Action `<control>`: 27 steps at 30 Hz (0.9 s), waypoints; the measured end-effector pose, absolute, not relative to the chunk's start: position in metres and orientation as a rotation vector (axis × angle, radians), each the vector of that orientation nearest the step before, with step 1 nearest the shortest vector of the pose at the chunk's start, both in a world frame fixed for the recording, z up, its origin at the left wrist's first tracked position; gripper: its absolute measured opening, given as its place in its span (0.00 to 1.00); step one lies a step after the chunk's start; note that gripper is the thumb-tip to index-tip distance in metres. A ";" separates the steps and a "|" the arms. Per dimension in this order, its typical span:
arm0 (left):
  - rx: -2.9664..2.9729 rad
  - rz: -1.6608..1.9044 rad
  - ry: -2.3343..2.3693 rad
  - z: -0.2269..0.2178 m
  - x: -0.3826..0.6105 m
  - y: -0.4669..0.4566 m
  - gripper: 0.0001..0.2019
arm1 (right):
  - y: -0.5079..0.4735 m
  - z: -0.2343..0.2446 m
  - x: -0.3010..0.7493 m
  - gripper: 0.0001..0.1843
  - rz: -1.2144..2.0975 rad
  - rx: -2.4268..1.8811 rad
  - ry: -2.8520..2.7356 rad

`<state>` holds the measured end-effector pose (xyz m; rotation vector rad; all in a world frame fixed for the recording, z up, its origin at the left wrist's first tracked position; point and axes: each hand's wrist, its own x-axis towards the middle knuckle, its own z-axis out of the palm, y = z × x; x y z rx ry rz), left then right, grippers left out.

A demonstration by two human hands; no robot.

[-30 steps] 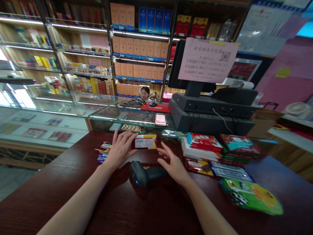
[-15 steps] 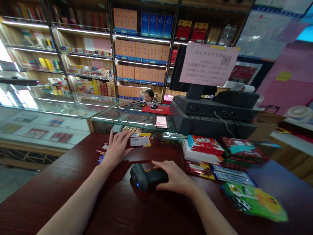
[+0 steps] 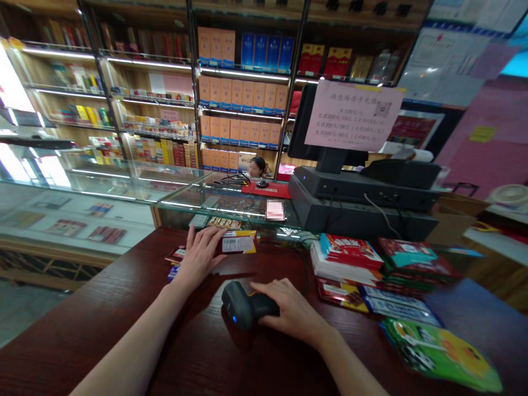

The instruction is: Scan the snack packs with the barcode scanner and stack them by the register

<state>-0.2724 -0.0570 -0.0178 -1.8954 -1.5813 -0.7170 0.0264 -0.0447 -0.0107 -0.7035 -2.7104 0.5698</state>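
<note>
Counter: dark red wood-grain counter [image 3: 103,341], glass display case [image 3: 103,190] just behind it.
Left hand [image 3: 200,256]: fingers close together on the end of a red-and-yellow carton [image 3: 249,240]; grip or light touch, can't tell.
Right hand [image 3: 291,309]: fingers curled over your black handheld barcode scanner [image 3: 243,305].
Carton: lying flat near the counter's far edge, white barcode label [image 3: 231,245] facing up, clear of your fingers.

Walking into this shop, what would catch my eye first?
Lit shelves of orange cartons fill the back wall, with a pink notice on a monitor to their right. On the dark wooden counter in front, the left hand rests against a barcoded box, and the right hand covers a black barcode scanner.
</note>
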 end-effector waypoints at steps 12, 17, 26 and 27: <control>-1.901 -0.723 -1.595 -0.014 -0.267 -0.060 0.31 | -0.038 -0.013 0.029 0.39 0.330 -0.687 -2.441; -1.914 -0.731 -1.578 -0.015 -0.267 -0.060 0.32 | -0.037 -0.011 0.030 0.43 0.327 -0.681 -2.441; -1.898 -0.725 -1.592 -0.015 -0.269 -0.060 0.32 | -0.036 -0.010 0.031 0.41 0.369 -0.678 -2.445; -1.896 -0.723 -1.594 -0.015 -0.269 -0.060 0.33 | -0.035 -0.010 0.031 0.40 0.364 -0.680 -2.444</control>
